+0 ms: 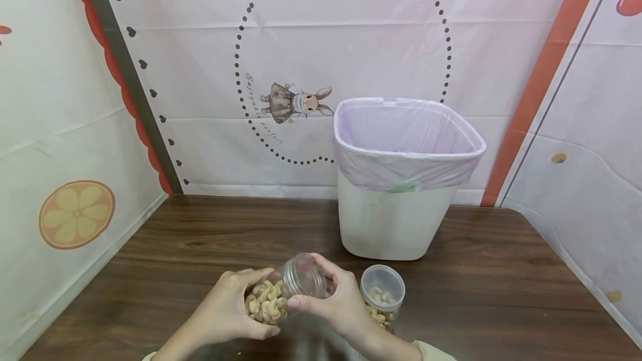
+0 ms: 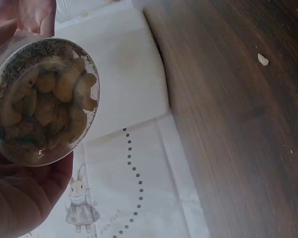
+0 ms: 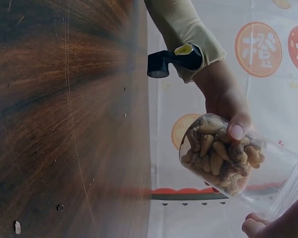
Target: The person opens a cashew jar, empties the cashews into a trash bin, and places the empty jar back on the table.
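Observation:
A clear plastic jar of cashews [image 1: 267, 301] is held tilted above the table, its base toward the left and its top toward the right. My left hand [image 1: 228, 305] grips it around the lower body, thumb and fingers on opposite sides. At the jar's top end, my right hand [image 1: 338, 297] holds the clear ridged lid [image 1: 306, 276] between thumb and fingers. Through the round base, cashews [image 2: 44, 104] and dark crumbs show in the left wrist view. Beside my right hand stands a second clear jar [image 1: 383, 289] with cashews in it.
A white waste bin [image 1: 388, 224] with a pale purple liner [image 1: 408, 169] stands at the back of the dark wooden table [image 1: 200, 233]. Small nut pieces [image 2: 262, 59] lie on the tabletop. Printed cloth [image 1: 296, 43] hangs behind and at both sides.

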The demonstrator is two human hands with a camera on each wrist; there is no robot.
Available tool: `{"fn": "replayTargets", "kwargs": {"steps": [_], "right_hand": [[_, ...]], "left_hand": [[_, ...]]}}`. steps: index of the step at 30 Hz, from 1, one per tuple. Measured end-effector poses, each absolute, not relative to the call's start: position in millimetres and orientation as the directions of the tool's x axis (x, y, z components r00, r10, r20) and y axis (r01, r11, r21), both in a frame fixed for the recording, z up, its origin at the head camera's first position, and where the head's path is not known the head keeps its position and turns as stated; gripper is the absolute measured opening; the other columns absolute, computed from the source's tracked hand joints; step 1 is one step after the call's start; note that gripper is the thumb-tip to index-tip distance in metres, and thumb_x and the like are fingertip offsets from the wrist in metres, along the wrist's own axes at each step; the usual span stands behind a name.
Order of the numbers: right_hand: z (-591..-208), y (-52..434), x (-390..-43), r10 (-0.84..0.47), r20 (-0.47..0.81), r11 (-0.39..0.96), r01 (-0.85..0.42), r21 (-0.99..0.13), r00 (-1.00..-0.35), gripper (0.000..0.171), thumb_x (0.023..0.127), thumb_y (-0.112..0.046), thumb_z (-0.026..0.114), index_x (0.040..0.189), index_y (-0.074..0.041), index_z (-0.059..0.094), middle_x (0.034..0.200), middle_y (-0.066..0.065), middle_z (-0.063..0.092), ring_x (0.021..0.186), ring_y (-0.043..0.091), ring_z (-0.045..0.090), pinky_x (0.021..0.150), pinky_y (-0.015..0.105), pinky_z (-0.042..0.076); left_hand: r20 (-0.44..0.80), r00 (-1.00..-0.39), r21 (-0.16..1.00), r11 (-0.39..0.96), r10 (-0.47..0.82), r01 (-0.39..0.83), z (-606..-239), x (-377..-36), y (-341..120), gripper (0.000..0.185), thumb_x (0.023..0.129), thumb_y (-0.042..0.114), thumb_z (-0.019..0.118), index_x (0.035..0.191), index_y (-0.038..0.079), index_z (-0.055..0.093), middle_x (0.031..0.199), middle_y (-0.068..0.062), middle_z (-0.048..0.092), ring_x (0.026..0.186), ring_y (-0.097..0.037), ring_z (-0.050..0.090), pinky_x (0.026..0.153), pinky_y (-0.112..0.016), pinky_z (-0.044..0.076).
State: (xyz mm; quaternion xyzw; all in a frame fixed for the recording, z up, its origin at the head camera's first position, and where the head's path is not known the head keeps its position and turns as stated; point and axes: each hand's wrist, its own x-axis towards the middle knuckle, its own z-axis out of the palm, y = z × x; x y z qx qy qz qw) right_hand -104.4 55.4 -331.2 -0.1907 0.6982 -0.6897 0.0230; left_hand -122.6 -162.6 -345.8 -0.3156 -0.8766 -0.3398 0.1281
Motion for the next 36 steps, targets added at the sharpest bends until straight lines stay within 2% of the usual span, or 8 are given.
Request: {"fn": "replayTargets", "kwargs": {"steps": [3, 8, 11, 17, 21, 27, 36], "right_hand": [[-331.5, 56.4, -103.7, -0.308, 0.24, -0.026, -0.244, -0.97, -0.921, 0.075, 0.073, -0.019, 0.075, 0.134, 0.006, 0.037, 0.121, 0.014, 0.056, 0.101, 0.019, 0.058, 0.08, 0.025, 0.049], [-330.8, 57.8, -103.3, -0.359, 0.277, -0.075, -0.268, -0.96, -0.892, 0.071, 0.074, -0.014, 0.074, 0.133, 0.003, 0.039, 0.123, 0.013, 0.055, 0.101, 0.019, 0.059, 0.081, 0.026, 0.049], [-330.2, 58.7, -104.3, -0.38, 0.303, -0.093, -0.29, -0.952, -0.874, 0.068, 0.074, -0.011, 0.074, 0.133, -0.001, 0.041, 0.124, 0.011, 0.055, 0.103, 0.019, 0.058, 0.083, 0.027, 0.048], [-331.2, 61.0, -105.5, -0.381, 0.317, -0.052, -0.322, -0.945, -0.869, 0.07, 0.074, -0.012, 0.074, 0.134, -0.003, 0.039, 0.127, 0.01, 0.053, 0.116, 0.017, 0.05, 0.094, 0.023, 0.04], [-332.9, 62.3, -107.0, -0.372, 0.332, -0.038, -0.343, -0.939, -0.867, 0.076, 0.071, -0.012, 0.076, 0.135, -0.002, 0.038, 0.126, 0.009, 0.054, 0.117, 0.017, 0.049, 0.096, 0.021, 0.038], [-333.3, 63.4, -108.6, -0.359, 0.307, -0.049, -0.311, -0.949, -0.881, 0.082, 0.069, -0.014, 0.079, 0.137, -0.002, 0.036, 0.122, 0.005, 0.057, 0.11, 0.016, 0.054, 0.091, 0.023, 0.043], [-335.2, 62.5, -110.4, -0.326, 0.254, -0.111, -0.23, -0.967, -0.911, 0.077, 0.072, -0.016, 0.076, 0.136, 0.002, 0.037, 0.125, 0.015, 0.054, 0.106, 0.02, 0.057, 0.084, 0.025, 0.047]], "left_hand": [[0.425, -0.773, 0.525, 0.568, 0.471, 0.634, -346.0, -122.4, -163.4, 0.073, 0.051, 0.041, 0.085, 0.11, 0.005, 0.063, 0.095, 0.011, 0.064, 0.074, 0.002, 0.054, 0.062, -0.02, 0.048], [0.376, -0.745, 0.64, 0.426, 0.552, 0.639, -346.2, -122.8, -164.3, 0.064, 0.058, 0.03, 0.084, 0.113, 0.008, 0.06, 0.085, 0.01, 0.064, 0.068, 0.0, 0.056, 0.057, -0.022, 0.049], [0.375, -0.726, 0.668, 0.374, 0.577, 0.643, -345.4, -123.2, -163.8, 0.061, 0.06, 0.027, 0.083, 0.114, 0.011, 0.059, 0.083, 0.01, 0.063, 0.066, -0.001, 0.057, 0.055, -0.022, 0.05], [0.401, -0.724, 0.62, 0.416, 0.562, 0.666, -344.3, -122.3, -162.3, 0.062, 0.058, 0.031, 0.084, 0.113, 0.016, 0.059, 0.083, 0.013, 0.062, 0.067, 0.0, 0.055, 0.055, -0.02, 0.048], [0.424, -0.728, 0.572, 0.464, 0.539, 0.677, -344.8, -121.7, -161.4, 0.064, 0.055, 0.035, 0.084, 0.112, 0.014, 0.061, 0.086, 0.013, 0.062, 0.069, 0.001, 0.054, 0.057, -0.019, 0.048], [0.454, -0.742, 0.492, 0.555, 0.493, 0.67, -344.4, -121.0, -159.6, 0.071, 0.052, 0.042, 0.084, 0.11, 0.007, 0.062, 0.095, 0.011, 0.063, 0.075, 0.001, 0.054, 0.061, -0.02, 0.048], [0.558, -0.716, 0.334, 0.676, 0.42, 0.657, -342.9, -120.1, -156.9, 0.073, 0.043, 0.041, 0.086, 0.106, 0.014, 0.064, 0.087, 0.02, 0.057, 0.075, 0.003, 0.049, 0.063, -0.024, 0.045]]}}
